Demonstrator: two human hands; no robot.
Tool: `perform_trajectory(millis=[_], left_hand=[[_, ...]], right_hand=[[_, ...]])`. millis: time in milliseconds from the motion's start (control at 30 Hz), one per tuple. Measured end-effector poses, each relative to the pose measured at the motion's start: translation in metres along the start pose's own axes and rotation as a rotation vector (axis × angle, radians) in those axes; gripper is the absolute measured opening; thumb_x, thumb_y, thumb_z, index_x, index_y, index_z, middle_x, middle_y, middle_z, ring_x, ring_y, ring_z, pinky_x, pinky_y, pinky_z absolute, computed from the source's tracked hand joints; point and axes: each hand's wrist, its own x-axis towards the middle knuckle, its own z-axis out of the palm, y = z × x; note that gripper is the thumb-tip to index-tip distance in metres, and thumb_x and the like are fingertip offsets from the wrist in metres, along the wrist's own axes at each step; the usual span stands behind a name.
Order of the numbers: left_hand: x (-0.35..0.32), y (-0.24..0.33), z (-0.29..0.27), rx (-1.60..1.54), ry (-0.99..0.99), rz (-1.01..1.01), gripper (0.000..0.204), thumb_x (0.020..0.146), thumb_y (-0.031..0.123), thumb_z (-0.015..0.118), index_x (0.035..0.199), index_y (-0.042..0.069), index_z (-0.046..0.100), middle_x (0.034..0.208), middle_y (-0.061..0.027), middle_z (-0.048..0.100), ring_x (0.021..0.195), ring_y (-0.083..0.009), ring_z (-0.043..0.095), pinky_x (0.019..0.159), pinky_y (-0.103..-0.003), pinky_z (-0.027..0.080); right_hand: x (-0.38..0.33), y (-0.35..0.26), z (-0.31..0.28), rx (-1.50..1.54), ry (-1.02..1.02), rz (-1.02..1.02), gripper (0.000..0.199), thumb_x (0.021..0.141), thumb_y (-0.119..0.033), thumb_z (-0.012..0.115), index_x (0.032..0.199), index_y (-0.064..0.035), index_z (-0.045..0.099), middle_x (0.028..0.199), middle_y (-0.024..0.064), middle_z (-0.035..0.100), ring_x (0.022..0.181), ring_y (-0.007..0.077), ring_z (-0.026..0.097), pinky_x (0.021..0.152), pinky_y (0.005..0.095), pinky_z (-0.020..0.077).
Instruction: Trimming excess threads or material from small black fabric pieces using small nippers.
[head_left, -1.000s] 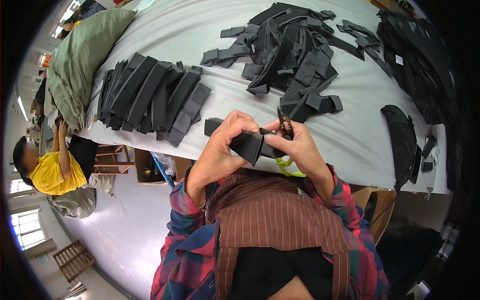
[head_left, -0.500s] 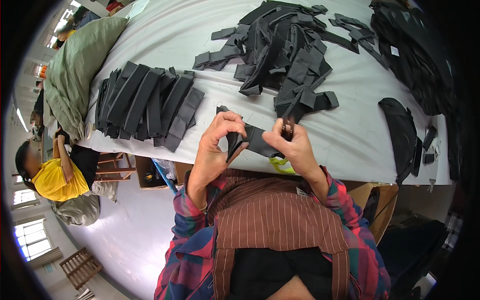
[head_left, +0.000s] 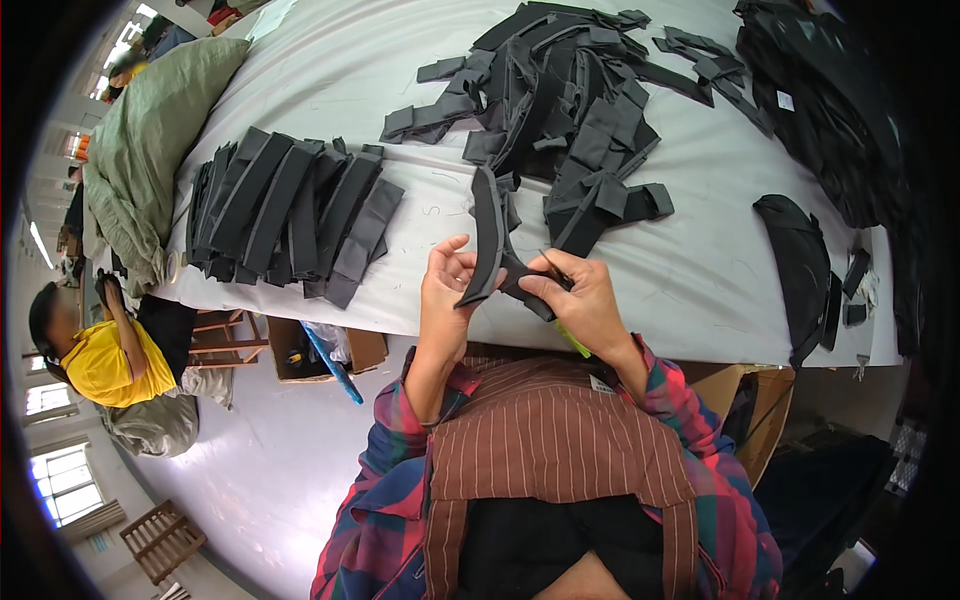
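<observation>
A dark grey fabric strip (head_left: 487,232) is folded between my hands just above the table's near edge, one long part standing up and curving. My left hand (head_left: 446,305) grips its lower end, the fingers curled behind it. My right hand (head_left: 588,305) pinches another part of the strip between thumb and forefinger. A thin dark pointed tool (head_left: 556,273) also sits in the right hand, mostly hidden by the fingers; its kind cannot be made out. Below that palm shows a bright yellow-green piece (head_left: 573,340).
A neat row of grey strips (head_left: 285,215) lies to the left on the white-covered table (head_left: 420,215). Farther off is a tangled heap of strips (head_left: 570,95). Black fabric pieces (head_left: 825,110) lie at right, a green sack (head_left: 150,150) at left. A person in yellow (head_left: 120,360) sits beyond.
The strip has turned from lying across between my hands to partly standing up. My left hand has loosened its pinch and shifted slightly right. The yellow-green piece now hangs differently.
</observation>
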Motion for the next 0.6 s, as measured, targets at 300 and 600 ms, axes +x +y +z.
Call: perform_trajectory(millis=[300,600], left_hand=[[0.005,0.005,-0.012,-0.428,-0.208,-0.223,0.06,0.082,-0.005,0.059,0.137,-0.006,0.034,0.121,-0.0155,0.053,0.104,-0.0194,0.057,0.089,-0.029,0.048],[0.012,-0.001,-0.001,-0.292,0.07,-0.287,0.039,0.088,0.025,0.065,0.117,0.004,0.048,0.101,-0.0044,0.055,0.095,-0.0172,0.055,0.085,-0.038,0.045]], right_hand=[[0.001,-0.001,-0.009,-0.269,0.02,-0.173,0.009,0.078,-0.001,0.067,0.084,0.0012,0.061,0.066,0.0102,0.057,0.057,0.0144,0.053,0.054,0.0274,0.0413],[-0.006,0.01,-0.003,-0.437,0.061,-0.31,0.02,0.068,0.008,0.059,0.086,-0.002,0.064,0.072,0.0114,0.062,0.063,0.0268,0.062,0.055,0.032,0.0464]])
